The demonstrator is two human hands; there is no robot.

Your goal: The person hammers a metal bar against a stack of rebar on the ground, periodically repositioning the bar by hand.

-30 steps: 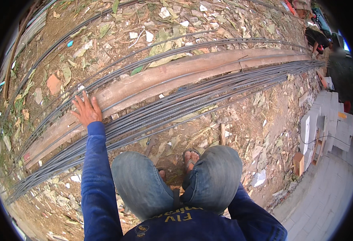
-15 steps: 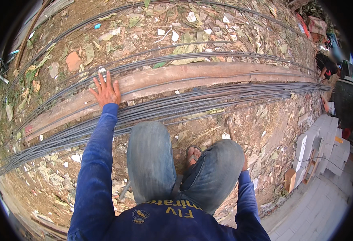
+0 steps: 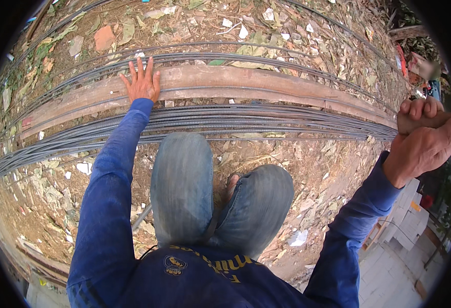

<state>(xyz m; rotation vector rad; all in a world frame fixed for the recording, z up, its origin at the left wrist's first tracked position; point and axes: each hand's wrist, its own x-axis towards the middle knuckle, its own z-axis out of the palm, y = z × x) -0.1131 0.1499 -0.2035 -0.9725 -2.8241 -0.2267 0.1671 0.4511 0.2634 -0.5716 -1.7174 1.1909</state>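
Observation:
My left hand (image 3: 142,84) lies with fingers spread on a long wooden plank (image 3: 199,77), by a single steel bar (image 3: 225,88) that runs along the plank. At the right, my right hand (image 3: 423,146) is raised and wrapped round a brown wooden handle (image 3: 425,123); the head of this tool is out of view. A small nail-like pin (image 3: 331,97) stands at the bar toward the plank's right part. Between the plank and my knees stretches a thick bundle of steel rebar (image 3: 210,120).
More thin steel bars (image 3: 210,55) curve past the plank's far side. Dry leaves, white chips and an orange brick piece (image 3: 104,38) litter the dirt. Grey blocks (image 3: 410,220) are stacked at the lower right. A blurred person (image 3: 430,72) shows partly at the far right.
My right hand has risen from beside my right knee to the upper right with the wooden-handled tool. My left hand stays spread on the plank; the whole view has shifted slightly.

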